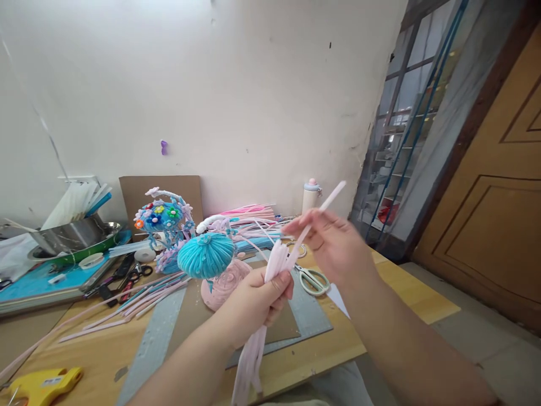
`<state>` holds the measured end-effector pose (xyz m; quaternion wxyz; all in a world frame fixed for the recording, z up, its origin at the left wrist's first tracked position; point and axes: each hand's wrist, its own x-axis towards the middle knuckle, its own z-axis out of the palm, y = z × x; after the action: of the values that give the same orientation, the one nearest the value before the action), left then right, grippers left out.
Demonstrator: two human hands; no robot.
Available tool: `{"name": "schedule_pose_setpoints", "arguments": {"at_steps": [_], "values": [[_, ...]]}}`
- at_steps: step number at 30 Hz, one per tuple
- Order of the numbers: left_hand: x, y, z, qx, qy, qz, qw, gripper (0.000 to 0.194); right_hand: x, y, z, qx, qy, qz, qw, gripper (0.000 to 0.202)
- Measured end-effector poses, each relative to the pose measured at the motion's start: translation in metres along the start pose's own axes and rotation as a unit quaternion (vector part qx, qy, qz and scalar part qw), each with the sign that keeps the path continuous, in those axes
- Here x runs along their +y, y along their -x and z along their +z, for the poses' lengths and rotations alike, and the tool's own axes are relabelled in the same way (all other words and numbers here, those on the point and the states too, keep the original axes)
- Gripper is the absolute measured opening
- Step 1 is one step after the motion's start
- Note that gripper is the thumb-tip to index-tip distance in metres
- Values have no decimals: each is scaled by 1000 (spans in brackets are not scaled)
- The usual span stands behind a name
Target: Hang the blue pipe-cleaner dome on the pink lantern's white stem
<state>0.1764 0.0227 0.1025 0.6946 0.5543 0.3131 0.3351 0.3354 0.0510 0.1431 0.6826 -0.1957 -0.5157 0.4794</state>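
Note:
A bundle of pale pink pipe cleaners [250,361] is gripped in my left hand [264,299], its tops bunched above the fist and its lower ends hanging below. My right hand [336,245], slightly blurred, pinches one pale pipe cleaner [333,195] that slants up and right from the top of the bundle. Left of my hands stands a pipe-cleaner piece with a ribbed turquoise dome [206,255] over a pink coiled base [226,286]. Behind my right wrist lie pale green-handled scissors [313,281].
A flowered blue pipe-cleaner piece [163,220] stands farther back, near loose pipe cleaners [249,212]. A white bottle [310,197] is by the wall. A yellow glue gun [46,385] lies front left; a metal bowl [71,235] sits back left. The table edge [414,293] is at right.

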Motion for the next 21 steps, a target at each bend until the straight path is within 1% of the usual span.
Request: {"name": "schedule_pose_setpoints", "arguments": {"at_steps": [1, 2, 4, 5, 6, 7, 8, 9, 10, 11, 12, 13, 14, 15, 16, 17, 18, 21], "values": [[1, 2, -2, 2, -8, -2, 1000, 42, -6, -5, -7, 43, -29, -38, 998, 21], [1, 4, -3, 6, -17, -3, 1000, 42, -15, -8, -17, 94, -54, -72, 991, 22], [4, 8, -6, 18, -30, -1, 999, 43, -36, -12, -42, 196, -121, -156, 961, 31], [5, 11, -7, 29, -29, 3, 999, 44, -48, -11, -56, 231, -145, -184, 944, 35], [6, 13, -8, 41, -26, 10, 999, 43, -59, -8, -68, 256, -145, -193, 936, 36], [9, 15, -9, 51, -24, 21, 998, 42, -68, -4, -77, 302, -137, -235, 914, 39], [11, 16, -10, 55, -20, 35, 998, 40, -73, 2, -81, 323, -115, -259, 903, 42], [14, 17, -10, 54, -12, 54, 997, 38, -74, 8, -81, 319, -86, -271, 904, 44], [17, 16, -10, 53, 0, 76, 996, 35, -71, 15, -76, 283, -57, -258, 922, 38], [21, 15, -9, 55, 14, 100, 993, 33, -63, 23, -66, 255, -31, -248, 934, 27], [24, 14, -8, 57, 30, 122, 990, 31, -52, 31, -52, 223, 9, -217, 950, 16], [27, 12, -7, 62, 49, 142, 987, 31, -39, 38, -36, 181, 38, -161, 969, 10], [29, 10, -5, 69, 64, 158, 983, 31, -24, 44, -20, 136, 58, -92, 985, 11], [30, 9, -3, 73, 76, 171, 980, 32, -10, 49, -4, 98, 75, -34, 992, 12], [30, 7, -2, 76, 83, 181, 977, 34, 2, 53, 9, 59, 88, -3, 994, 13], [29, 6, -1, 79, 86, 187, 975, 37, 12, 56, 21, 28, 91, 4, 995, 13], [28, 5, 1, 85, 85, 189, 975, 41, 20, 57, 29, 17, 90, 0, 996, 15], [23, 4, 2, 113, 67, 180, 975, 52, 33, 58, 41, 19, 139, -32, 990, 14]]}}
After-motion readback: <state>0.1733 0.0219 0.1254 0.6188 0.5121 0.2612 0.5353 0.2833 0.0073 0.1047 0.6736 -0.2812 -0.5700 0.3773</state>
